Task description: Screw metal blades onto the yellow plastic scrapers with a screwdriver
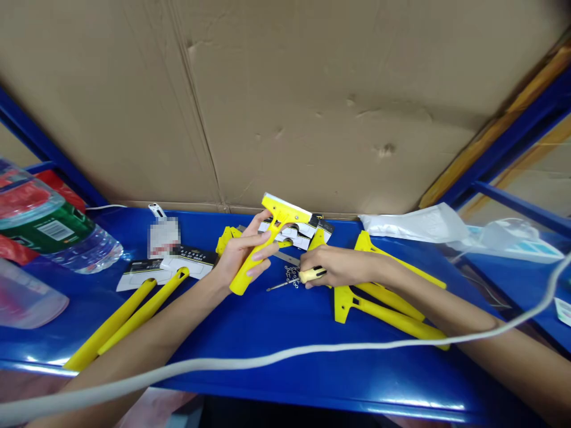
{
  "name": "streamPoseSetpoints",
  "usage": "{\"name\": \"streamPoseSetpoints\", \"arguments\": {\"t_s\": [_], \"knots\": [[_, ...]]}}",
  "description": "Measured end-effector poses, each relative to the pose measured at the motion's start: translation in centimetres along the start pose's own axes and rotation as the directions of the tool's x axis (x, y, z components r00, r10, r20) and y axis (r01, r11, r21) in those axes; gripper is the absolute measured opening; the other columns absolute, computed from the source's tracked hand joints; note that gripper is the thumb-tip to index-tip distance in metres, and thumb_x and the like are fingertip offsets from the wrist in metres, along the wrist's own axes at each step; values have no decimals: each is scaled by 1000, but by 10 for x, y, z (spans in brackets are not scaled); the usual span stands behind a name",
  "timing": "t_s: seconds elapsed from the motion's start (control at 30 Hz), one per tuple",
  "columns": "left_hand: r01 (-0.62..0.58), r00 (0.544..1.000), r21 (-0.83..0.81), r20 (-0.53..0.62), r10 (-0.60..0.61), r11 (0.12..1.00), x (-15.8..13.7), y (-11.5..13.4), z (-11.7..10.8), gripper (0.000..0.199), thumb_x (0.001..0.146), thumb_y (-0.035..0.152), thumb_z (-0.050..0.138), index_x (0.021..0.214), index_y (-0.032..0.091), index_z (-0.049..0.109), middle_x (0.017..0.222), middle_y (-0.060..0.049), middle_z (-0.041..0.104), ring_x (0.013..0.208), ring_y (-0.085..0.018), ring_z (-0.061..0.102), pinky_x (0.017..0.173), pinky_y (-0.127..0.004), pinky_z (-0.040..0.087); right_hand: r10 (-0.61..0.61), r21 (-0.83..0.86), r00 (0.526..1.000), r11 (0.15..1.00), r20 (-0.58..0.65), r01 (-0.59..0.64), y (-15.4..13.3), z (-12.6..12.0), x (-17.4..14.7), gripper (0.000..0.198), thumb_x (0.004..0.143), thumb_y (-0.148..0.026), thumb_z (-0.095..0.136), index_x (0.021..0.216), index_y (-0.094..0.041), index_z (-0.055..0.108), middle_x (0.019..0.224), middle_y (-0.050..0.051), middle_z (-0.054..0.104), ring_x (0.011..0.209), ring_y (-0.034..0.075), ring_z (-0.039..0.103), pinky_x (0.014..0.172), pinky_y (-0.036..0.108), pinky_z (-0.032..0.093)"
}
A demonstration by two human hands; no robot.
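Note:
My left hand (243, 252) grips a yellow scraper (279, 223) by its handle, with its wide head up and tilted to the right. A pale blade edge and a screw show on that head. In my right hand (319, 264) is a screwdriver (311, 274) with a cream and black handle, its shaft pointing left, low over the table. Small screws or nuts (292, 275) lie in a loose pile beside the shaft. A flat metal blade (288, 258) lies just behind the pile, partly hidden by my right hand.
Several yellow scraper handles (392, 315) lie right, partly under my right forearm; two more (129, 321) lie left. Printed cards (191, 258) rest on the blue table (267, 351). A bottle (57, 223) and clear cup (31, 297) stand left. A white cable (312, 349) crosses in front.

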State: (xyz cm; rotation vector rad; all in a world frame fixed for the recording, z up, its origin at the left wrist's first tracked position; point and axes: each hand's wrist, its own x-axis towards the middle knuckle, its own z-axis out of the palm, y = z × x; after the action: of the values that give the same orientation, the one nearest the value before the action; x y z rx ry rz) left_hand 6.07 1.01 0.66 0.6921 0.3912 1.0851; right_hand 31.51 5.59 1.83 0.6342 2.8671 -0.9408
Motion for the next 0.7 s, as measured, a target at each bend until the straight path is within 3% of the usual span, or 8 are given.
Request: {"name": "streamPoseSetpoints", "arguments": {"t_s": [0.13, 0.27, 0.4, 0.47, 0.57, 0.7], "knots": [[-4, 1000, 0, -15, 4, 1000, 0, 1, 2, 45, 93, 6, 68, 131, 29, 60, 124, -6, 68, 48, -2, 47, 31, -11, 33, -48, -59, 998, 997, -48, 45, -13, -6, -6, 14, 106, -22, 64, 94, -17, 71, 97, 6, 72, 84, 18, 65, 78, 30, 47], [8, 999, -5, -40, -8, 1000, 1, 1, 4, 46, 93, 5, 68, 132, 28, 58, 119, -6, 68, 47, -2, 48, 31, -11, 34, -101, -100, 973, 992, -205, 82, -34, -22, -18, 19, 110, -33, 59, 104, -19, 71, 103, 7, 72, 90, 21, 65, 85, 34, 48], [48, 997, -19, -64, -49, 999, 3, -7, 3, 48, 94, 4, 67, 135, 27, 56, 104, -2, 66, 48, -4, 51, 32, -13, 38, -136, -130, 865, 988, -483, 83, -48, -43, -20, 28, 110, -46, 60, 108, -20, 71, 105, 7, 72, 89, 21, 64, 82, 33, 46], [84, 995, -18, -47, -85, 996, 2, -14, 4, 47, 94, 5, 68, 134, 27, 55, 103, -2, 65, 48, -4, 51, 31, -13, 38, -161, -149, 816, 984, -555, 93, -48, -51, -15, 31, 109, -49, 61, 104, -20, 70, 102, 7, 71, 87, 20, 63, 81, 32, 45], [130, 991, 4, -33, -130, 991, 0, -21, 7, 46, 95, 7, 69, 135, 26, 55, 110, -4, 65, 49, -3, 50, 32, -13, 38, -161, -136, 800, 986, -578, 100, -41, -59, -3, 33, 108, -50, 63, 99, -19, 71, 99, 6, 70, 86, 19, 62, 81, 32, 45], [151, 989, 14, -6, -151, 988, -3, -22, 12, 42, 95, 8, 70, 131, 26, 56, 112, -5, 66, 50, -3, 50, 33, -12, 38, -140, -74, 828, 990, -542, 119, -27, -62, 9, 29, 106, -45, 65, 100, -18, 74, 102, 7, 69, 92, 20, 64, 84, 33, 47]]}}
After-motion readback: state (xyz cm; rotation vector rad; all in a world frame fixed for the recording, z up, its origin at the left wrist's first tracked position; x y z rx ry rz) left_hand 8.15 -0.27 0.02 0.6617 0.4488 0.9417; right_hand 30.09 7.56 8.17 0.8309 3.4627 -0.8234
